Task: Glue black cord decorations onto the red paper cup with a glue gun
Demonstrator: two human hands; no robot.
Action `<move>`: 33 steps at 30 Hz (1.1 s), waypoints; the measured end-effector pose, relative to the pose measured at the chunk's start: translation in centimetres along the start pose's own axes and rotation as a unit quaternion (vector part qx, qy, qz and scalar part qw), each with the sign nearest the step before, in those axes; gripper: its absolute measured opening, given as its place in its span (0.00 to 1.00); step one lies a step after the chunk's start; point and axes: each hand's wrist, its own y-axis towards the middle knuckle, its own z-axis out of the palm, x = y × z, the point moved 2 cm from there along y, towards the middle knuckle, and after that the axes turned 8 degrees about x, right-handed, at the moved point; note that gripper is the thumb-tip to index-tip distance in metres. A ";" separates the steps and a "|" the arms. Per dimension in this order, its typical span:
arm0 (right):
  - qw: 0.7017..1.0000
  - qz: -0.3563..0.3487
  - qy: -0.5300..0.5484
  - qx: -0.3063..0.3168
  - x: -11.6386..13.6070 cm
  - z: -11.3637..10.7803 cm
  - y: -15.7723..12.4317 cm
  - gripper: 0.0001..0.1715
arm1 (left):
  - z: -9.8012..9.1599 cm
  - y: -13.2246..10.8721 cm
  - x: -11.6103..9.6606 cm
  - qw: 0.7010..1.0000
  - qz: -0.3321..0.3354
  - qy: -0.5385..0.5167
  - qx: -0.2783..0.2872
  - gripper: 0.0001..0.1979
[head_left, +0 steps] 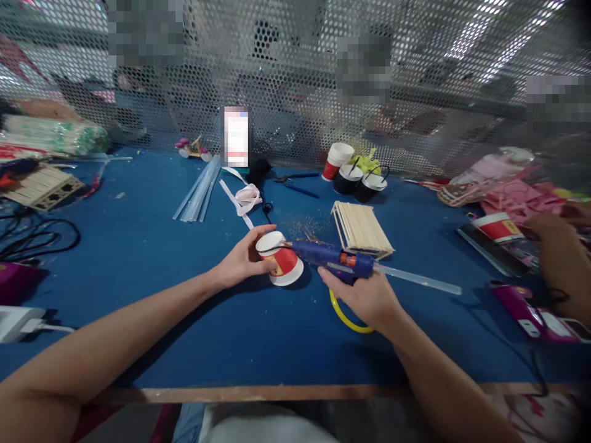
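My left hand (pixel 249 258) is wrapped round a red and white paper cup (pixel 287 266), which stands upside down on the blue table. A thin black strip or cord lies across the cup's upturned base. In my right hand (pixel 364 295) is a blue hot glue gun (pixel 318 252), its nozzle at the edge of the cup's base. From the back of the gun a long clear glue stick (pixel 420 279) sticks out. Just below the gun, partly hidden by my right hand, is a yellow ring (pixel 344 317).
Behind the gun lies a wooden stick structure (pixel 364 224). Farther back are stacked cups (pixel 338 161), black-wrapped cups (pixel 349 179), pliers (pixel 298 184), ribbon (pixel 247 197) and glue sticks (pixel 199 191). A perforated metal screen (pixel 286 80) closes the back. Another person's arm (pixel 566 264) reaches in at right.
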 end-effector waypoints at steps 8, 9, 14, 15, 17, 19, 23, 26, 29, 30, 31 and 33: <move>0.999 -0.032 -0.016 0.019 0.3 0.1 0.0 0.14 | 0.1 0.0 -0.1 1.000 -0.002 -0.014 -0.001 0.35; 0.999 -0.034 -0.011 0.022 0.3 0.1 -0.1 0.14 | 0.1 0.1 -0.1 1.000 0.002 -0.018 0.002 0.35; 1.000 -0.018 0.007 0.022 -0.1 0.1 0.0 0.14 | 0.0 0.0 0.0 1.000 -0.001 -0.005 -0.001 0.35; 1.000 -0.014 0.006 0.020 -0.2 0.2 0.0 0.14 | 0.0 0.0 0.0 1.000 -0.004 -0.003 -0.002 0.35; 1.000 -0.010 -0.001 0.018 -0.4 0.2 0.1 0.15 | 0.0 0.0 0.0 1.000 -0.008 -0.005 0.000 0.35; 1.000 -0.011 -0.012 0.017 -0.3 0.2 0.2 0.15 | 0.0 0.0 0.0 1.000 -0.009 -0.007 0.000 0.35; 0.999 -0.024 -0.014 0.029 0.4 -0.1 0.1 0.15 | 0.0 0.0 -0.1 1.000 0.002 -0.011 0.000 0.35; 0.999 -0.038 -0.009 0.036 0.9 -0.4 0.1 0.15 | 0.1 0.1 -0.1 1.000 0.010 -0.015 0.005 0.35; 0.998 -0.046 -0.014 0.035 1.0 -0.5 0.1 0.14 | 0.0 0.1 -0.1 1.000 0.008 -0.009 0.004 0.35; 0.998 -0.042 -0.014 0.037 0.9 -0.5 0.1 0.14 | 0.0 0.1 0.0 1.000 0.007 -0.006 0.004 0.35; 0.998 -0.037 -0.013 0.040 0.9 -0.4 0.1 0.14 | 0.0 0.1 0.0 1.000 0.006 -0.003 0.005 0.35; 0.999 -0.024 -0.003 0.045 0.7 -0.4 0.0 0.15 | 0.0 0.0 0.0 1.000 0.004 -0.001 0.008 0.35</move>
